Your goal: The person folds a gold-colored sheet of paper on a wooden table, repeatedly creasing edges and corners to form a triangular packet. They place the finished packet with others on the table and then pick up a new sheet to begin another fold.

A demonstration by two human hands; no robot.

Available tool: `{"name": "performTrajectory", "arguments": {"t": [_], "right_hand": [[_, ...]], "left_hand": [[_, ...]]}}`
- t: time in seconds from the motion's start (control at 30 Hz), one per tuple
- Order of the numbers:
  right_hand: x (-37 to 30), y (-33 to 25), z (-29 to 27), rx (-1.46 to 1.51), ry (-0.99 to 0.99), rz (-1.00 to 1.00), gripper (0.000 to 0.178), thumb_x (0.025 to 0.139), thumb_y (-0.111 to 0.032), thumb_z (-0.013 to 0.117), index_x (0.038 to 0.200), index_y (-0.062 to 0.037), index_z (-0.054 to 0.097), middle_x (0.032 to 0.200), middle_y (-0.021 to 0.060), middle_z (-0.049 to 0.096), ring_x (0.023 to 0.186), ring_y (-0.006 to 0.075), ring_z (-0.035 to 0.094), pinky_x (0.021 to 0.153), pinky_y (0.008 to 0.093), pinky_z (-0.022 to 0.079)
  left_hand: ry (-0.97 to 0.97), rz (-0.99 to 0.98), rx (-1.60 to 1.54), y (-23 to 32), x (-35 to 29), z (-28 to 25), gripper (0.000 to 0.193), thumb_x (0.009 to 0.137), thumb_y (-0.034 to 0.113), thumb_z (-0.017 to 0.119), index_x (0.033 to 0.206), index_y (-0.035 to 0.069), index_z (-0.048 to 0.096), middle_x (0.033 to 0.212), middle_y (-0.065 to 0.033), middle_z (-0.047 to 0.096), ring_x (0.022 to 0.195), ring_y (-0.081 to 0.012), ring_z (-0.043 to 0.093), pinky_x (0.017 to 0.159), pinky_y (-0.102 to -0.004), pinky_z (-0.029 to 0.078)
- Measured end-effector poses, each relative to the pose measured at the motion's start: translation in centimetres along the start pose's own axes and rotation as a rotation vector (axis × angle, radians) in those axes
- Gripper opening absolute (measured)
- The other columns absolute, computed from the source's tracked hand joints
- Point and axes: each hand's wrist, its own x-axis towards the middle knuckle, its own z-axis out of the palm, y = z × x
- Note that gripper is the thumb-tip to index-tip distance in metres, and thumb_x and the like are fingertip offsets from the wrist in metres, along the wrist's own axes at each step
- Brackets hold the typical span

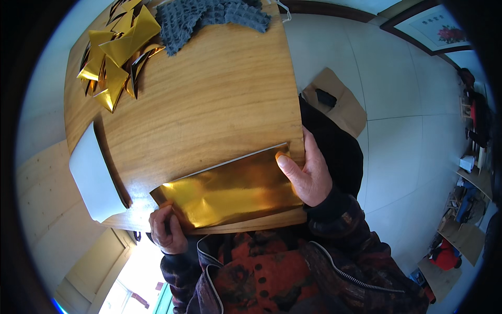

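Note:
A sheet of shiny gold foil paper (pixel 235 191) lies folded along the near edge of the wooden table, a pale strip showing at its far edge. My left hand (pixel 168 230) is closed at the sheet's left near corner, fingers curled against it. At the other end, my right hand (pixel 314 175) has its thumb on top of the foil; its other fingers run along the table's right edge, partly hidden. A pile of folded gold foil pieces (pixel 123 49) rests at the far left of the table.
A white flat sheet or board (pixel 97 175) sits at the table's left edge. Dark grey textured cloth (pixel 209 21) lies at the far edge. On the floor to the right is brown paper (pixel 337 99) with a dark object (pixel 326 98) on it. Shelves (pixel 463 235) stand far right.

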Motion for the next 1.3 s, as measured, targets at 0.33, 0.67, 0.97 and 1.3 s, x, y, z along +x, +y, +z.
{"name": "performTrajectory", "arguments": {"t": [0.33, 0.67, 0.97, 1.3], "right_hand": [[0.0, 0.1, 0.1, 0.030, 0.008, 0.053, 0.060, 0.093, -0.021, 0.064, 0.137, 0.0057, 0.034, 0.126, 0.0172, 0.054, 0.117, 0.0206, 0.052, 0.101, 0.0326, 0.040], [0.0, 0.3, 0.2, 0.026, 0.028, 0.041, 0.057, 0.092, -0.020, 0.064, 0.136, 0.0037, 0.037, 0.124, 0.0147, 0.055, 0.113, 0.0186, 0.054, 0.098, 0.0322, 0.043], [-0.1, 0.3, 0.0, 0.020, -0.007, -0.020, 0.056, 0.094, -0.013, 0.061, 0.141, 0.0003, 0.034, 0.123, 0.0106, 0.055, 0.107, 0.0162, 0.056, 0.094, 0.0311, 0.046], [-0.6, -1.3, 0.6, -1.066, 0.130, -0.612, 0.072, 0.076, 0.001, 0.069, 0.141, -0.0203, 0.046, 0.144, 0.0147, 0.038, 0.131, 0.0381, 0.037, 0.107, 0.0473, 0.034]], "left_hand": [[0.022, -0.012, 0.025, 0.5, 0.2, 0.2, 0.029, 0.082, -0.008, 0.054, 0.107, 0.005, 0.060, 0.101, -0.0135, 0.065, 0.088, -0.0261, 0.061, 0.081, -0.0343, 0.049], [0.036, -0.034, -0.025, 0.9, 0.5, 0.3, 0.030, 0.081, -0.008, 0.054, 0.106, 0.005, 0.063, 0.100, -0.0133, 0.066, 0.087, -0.0258, 0.062, 0.080, -0.0336, 0.049], [0.113, -0.159, -0.104, 1.8, 0.2, 0.9, 0.029, 0.076, -0.003, 0.062, 0.102, 0.009, 0.068, 0.094, -0.0105, 0.063, 0.093, -0.0285, 0.058, 0.081, -0.0357, 0.049], [0.156, -0.030, -0.003, 1.5, 1.0, 1.3, 0.030, 0.069, 0.002, 0.055, 0.095, 0.009, 0.067, 0.080, -0.0078, 0.060, 0.082, -0.0286, 0.058, 0.088, -0.0393, 0.037]]}}
